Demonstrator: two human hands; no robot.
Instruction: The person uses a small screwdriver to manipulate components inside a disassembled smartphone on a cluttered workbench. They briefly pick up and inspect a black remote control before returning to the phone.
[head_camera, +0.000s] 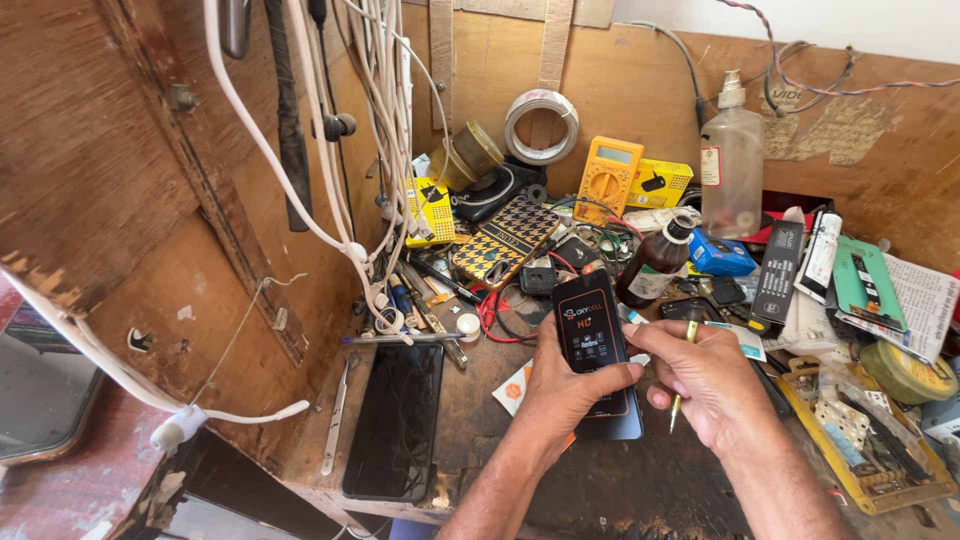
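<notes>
My left hand grips a black smartphone upright over the wooden bench, thumb across its lower part. The phone's dark screen carries a printed protective film. My right hand is closed around a thin yellow-handled tool, its tip pointing down beside the phone's right edge. A second black phone lies flat and face up on the bench to the left, apart from both hands.
A yellow multimeter, a clear spray bottle, a brown bottle and a patterned case crowd the back. White cables hang at left. A yellow tray and boxes fill the right.
</notes>
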